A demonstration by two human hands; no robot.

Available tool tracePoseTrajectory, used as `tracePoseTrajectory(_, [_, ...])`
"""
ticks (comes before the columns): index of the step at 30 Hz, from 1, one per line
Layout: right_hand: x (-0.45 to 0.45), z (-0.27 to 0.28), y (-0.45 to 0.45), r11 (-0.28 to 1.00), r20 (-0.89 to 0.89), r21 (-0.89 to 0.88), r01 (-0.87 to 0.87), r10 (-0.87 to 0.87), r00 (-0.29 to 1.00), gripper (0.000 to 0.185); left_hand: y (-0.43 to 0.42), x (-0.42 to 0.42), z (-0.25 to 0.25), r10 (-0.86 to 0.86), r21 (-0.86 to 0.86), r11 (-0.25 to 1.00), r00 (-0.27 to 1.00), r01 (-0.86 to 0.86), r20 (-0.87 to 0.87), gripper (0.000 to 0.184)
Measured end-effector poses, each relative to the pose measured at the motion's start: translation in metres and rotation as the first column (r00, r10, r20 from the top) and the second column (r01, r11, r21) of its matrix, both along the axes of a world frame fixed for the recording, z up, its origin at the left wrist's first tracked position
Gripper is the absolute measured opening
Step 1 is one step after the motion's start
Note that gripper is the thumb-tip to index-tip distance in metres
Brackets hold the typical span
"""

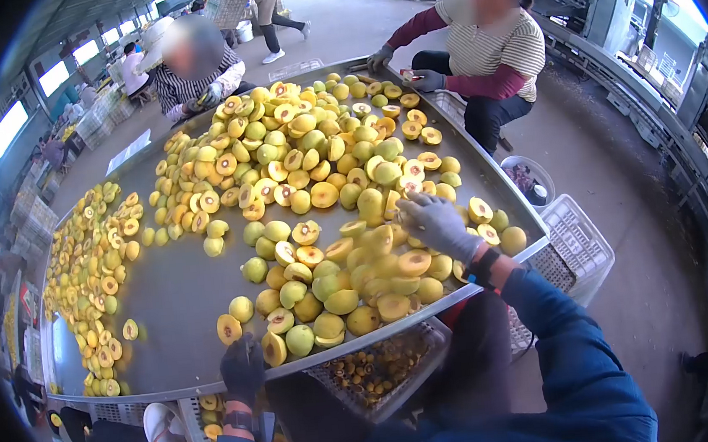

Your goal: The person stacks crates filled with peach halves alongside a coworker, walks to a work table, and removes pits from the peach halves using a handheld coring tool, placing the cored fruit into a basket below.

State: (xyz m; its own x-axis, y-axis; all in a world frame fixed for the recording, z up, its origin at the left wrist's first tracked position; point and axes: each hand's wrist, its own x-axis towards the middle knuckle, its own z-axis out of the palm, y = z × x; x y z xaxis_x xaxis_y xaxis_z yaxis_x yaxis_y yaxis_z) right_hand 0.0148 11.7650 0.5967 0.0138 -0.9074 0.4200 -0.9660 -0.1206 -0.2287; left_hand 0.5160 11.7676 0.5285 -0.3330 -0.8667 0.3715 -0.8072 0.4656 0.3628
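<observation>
Halved yellow-green fruits (304,133) lie heaped on a metal table (174,279). My right hand (438,224), in a grey glove, reaches over the near right part of the heap, its fingers spread and touching the fruit; several fruits just left of it are blurred. At the table's near edge is my left hand (242,367), in a dark glove, beside a cut half (229,329). Its fingers are partly hidden, and whether it holds something is too small to tell.
Two people in gloves sit at the far side (198,75) and far right (482,50) of the table. A crate of small pieces (376,375) is below the near edge. White crates (575,244) and a bucket (527,180) stand right; another bucket (168,437) is lower left.
</observation>
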Motion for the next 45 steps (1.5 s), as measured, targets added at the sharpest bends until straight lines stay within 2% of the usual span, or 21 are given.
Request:
tracePoseTrajectory(5, [-0.013,-0.018,-0.074,0.971,-0.159,0.093,-0.219,0.231,0.960,0.048,-0.001,-0.001,0.000,-0.011,0.021,1.000,1.000,0.011,-0.001,0.026])
tracePoseTrajectory(7, [-0.013,-0.034,-0.092,0.976,-0.155,0.137,-0.169,0.189,0.970,0.052,-0.003,0.000,0.001,-0.003,0.025,1.000,1.000,0.003,0.007,0.026])
tracePoseTrajectory(9, [-0.023,-0.038,-0.106,0.966,-0.149,0.177,-0.189,0.216,0.965,0.053,-0.002,-0.004,0.005,-0.002,0.015,1.000,1.000,0.002,0.017,0.026])
tracePoseTrajectory(11, [-0.043,-0.048,-0.125,0.978,-0.201,0.110,-0.179,0.198,0.959,0.053,-0.001,-0.006,0.008,0.007,0.061,0.998,1.000,-0.007,0.015,0.026])
tracePoseTrajectory(14, [-0.066,-0.035,-0.144,0.976,-0.232,0.218,0.011,0.041,0.972,0.052,-0.003,-0.004,0.007,0.033,0.050,0.998,0.999,-0.035,0.032,0.026])
tracePoseTrajectory(17, [-0.065,-0.007,-0.143,0.918,-0.315,0.326,0.224,-0.118,0.942,0.048,-0.004,-0.003,0.002,0.046,0.032,0.998,0.998,-0.048,0.042,0.026])
tracePoseTrajectory(18, [-0.065,-0.010,-0.140,0.982,-0.223,0.159,0.101,-0.064,0.973,0.039,-0.003,-0.005,0.007,0.046,0.054,0.997,0.998,-0.048,0.035,0.026])
tracePoseTrajectory(19, [-0.049,0.000,-0.130,0.992,-0.157,0.107,0.060,-0.042,0.987,0.031,-0.003,-0.005,0.006,0.046,0.054,0.997,0.998,-0.048,0.033,0.026])
tracePoseTrajectory(21, [0.006,0.025,-0.088,0.984,0.009,0.173,0.037,-0.039,0.999,0.025,-0.004,-0.003,0.003,0.044,0.046,0.998,0.998,-0.046,0.035,0.027])
tracePoseTrajectory(23, [0.051,0.020,-0.047,0.939,0.285,0.145,-0.312,0.263,0.922,0.024,-0.002,-0.005,0.007,0.061,0.015,0.998,0.998,-0.062,0.021,0.025])
tracePoseTrajectory(25, [0.098,0.006,-0.009,0.870,0.219,0.170,-0.463,0.425,0.878,0.023,0.000,-0.004,0.005,0.072,-0.031,0.997,0.997,-0.072,-0.006,0.025])
tracePoseTrajectory(27, [0.133,-0.007,0.015,0.862,0.107,0.251,-0.441,0.428,0.897,0.024,-0.001,0.002,-0.008,0.096,-0.029,0.995,0.995,-0.096,0.001,0.024])
tracePoseTrajectory(29, [0.152,-0.023,0.022,0.895,-0.084,0.193,-0.402,0.424,0.902,0.024,-0.004,0.006,-0.013,0.104,-0.040,0.994,0.995,-0.104,-0.002,0.025])
tracePoseTrajectory(30, [0.157,-0.029,0.024,0.899,-0.177,0.222,-0.379,0.419,0.891,0.021,-0.004,0.006,-0.015,0.102,-0.049,0.994,0.995,-0.102,-0.006,0.025])
tracePoseTrajectory(36, [0.169,-0.036,-0.001,0.904,-0.293,0.220,-0.366,0.419,0.860,0.013,-0.001,0.002,-0.014,0.129,-0.037,0.991,0.992,-0.129,0.006,0.027])
tracePoseTrajectory(40, [0.164,-0.014,-0.009,0.822,-0.160,0.378,-0.425,0.510,0.845,0.015,-0.002,0.003,-0.010,0.134,0.019,0.991,0.991,-0.134,0.002,0.024])
tracePoseTrajectory(43, [0.153,0.014,0.027,0.868,0.102,0.224,-0.444,0.432,0.896,0.016,-0.004,0.004,-0.012,0.104,0.037,0.994,0.994,-0.102,-0.044,0.035])
tracePoseTrajectory(45, [0.143,0.008,0.058,0.907,0.306,0.251,-0.339,0.258,0.916,0.021,0.007,0.015,-0.016,0.075,0.048,0.996,0.997,-0.074,-0.016,0.041])
